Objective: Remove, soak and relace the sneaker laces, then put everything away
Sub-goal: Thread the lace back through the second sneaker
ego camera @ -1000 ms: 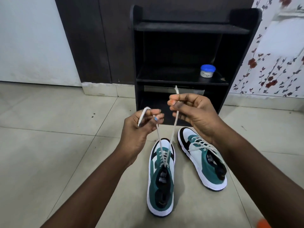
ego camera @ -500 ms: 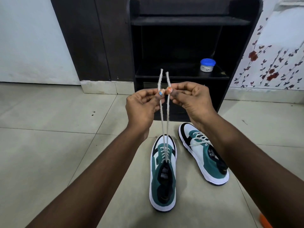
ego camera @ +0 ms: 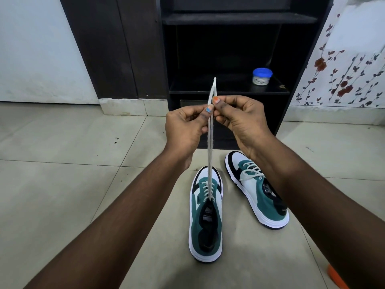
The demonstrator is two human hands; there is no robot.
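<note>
A: Is any writing showing?

B: Only a white word on the black tongue label inside the near teal, white and black sneaker (ego camera: 206, 215); it is too small and foreshortened to read. The second matching sneaker (ego camera: 257, 190), lying angled just to its right on the pale tiled floor (ego camera: 62, 184), is showing a similar label, equally unreadable.

A: What is differing from half a second back?

B: The two ends of the white flat shoelace (ego camera: 210, 130) were standing slightly apart above the fingers; now they are meeting at one tip. The hands are sitting a little closer together, and the view is tilting slightly down.

A: And the hands?

B: Both are raised in front of the black wooden shoe rack (ego camera: 229, 49), knuckles outward. The left hand (ego camera: 185, 130) is pinching one strand between thumb and forefinger, other fingers curled; the right hand (ego camera: 239, 119) is pinching the other strand likewise. Thumb tips are almost touching. The lace is running taut down to the near sneaker's upper eyelets.

A: Anything else?

B: A small white jar with a blue lid (ego camera: 262, 76) is standing on the rack's middle shelf.
</note>
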